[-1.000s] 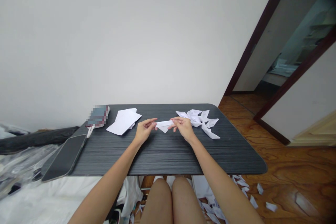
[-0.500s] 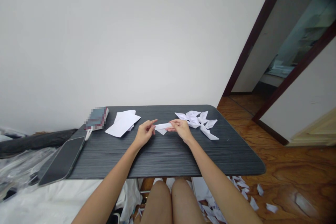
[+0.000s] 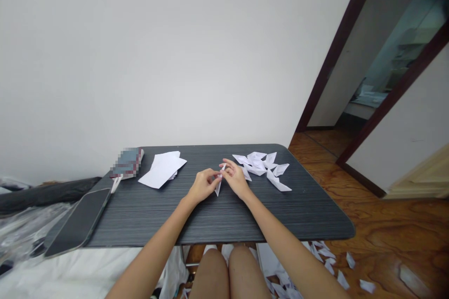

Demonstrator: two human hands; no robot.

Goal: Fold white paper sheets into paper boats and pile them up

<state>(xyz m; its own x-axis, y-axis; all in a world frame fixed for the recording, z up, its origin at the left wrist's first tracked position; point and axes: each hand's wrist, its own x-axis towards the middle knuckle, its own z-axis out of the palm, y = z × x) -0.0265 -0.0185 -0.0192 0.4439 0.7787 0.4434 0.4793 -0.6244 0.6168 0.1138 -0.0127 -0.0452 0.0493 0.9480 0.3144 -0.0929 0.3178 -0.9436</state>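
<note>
Between my hands, over the middle of the dark table, stands a small folded piece of white paper, turned so its narrow length points toward me. My left hand pinches it from the left with thumb and forefinger. From the right, the fingertips of my right hand close on its upper part. My fingers hide most of its middle. Just right of my right hand lies a loose group of folded paper pieces. Left of my hands is a stack of flat white paper sheets.
A tablet lies at the table's left edge, beside a blurred-out book-like object with a white strap. A white wall rises behind the table. Several folded papers are scattered on the wooden floor at right.
The folded paper has turned from lying crosswise between my hands to pointing toward me. Both hands have come closer together, and my left forefinger has bent in onto the paper.
</note>
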